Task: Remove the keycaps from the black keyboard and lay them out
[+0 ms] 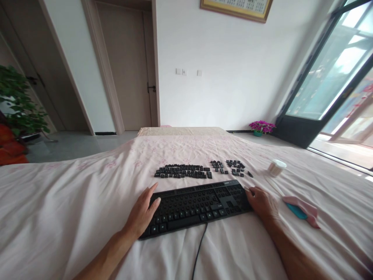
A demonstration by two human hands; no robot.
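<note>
A black keyboard (186, 223) lies at a slant on the bedding, with most keycaps off and several still along its front rows. My left hand (143, 210) grips its left end, thumb over the top and index finger stretched past the back corner. At the right end, my right hand (264, 203) is closed on a thin pronged metal tool (246, 189) and rests against the keyboard's edge. The tool's exact kind is too small to tell. Behind the keyboard, loose black keycaps (183, 171) lie in rows, and a smaller group of keycaps (235, 165) sits to the right.
A white round container (276, 168) stands at the right, beside a white stick and a pink and blue item (301, 212). The keyboard cable (199, 249) runs toward me. Folds run through the pale pink cloth (87, 210). Beyond it are a door (125, 66) and potted flowers (262, 126).
</note>
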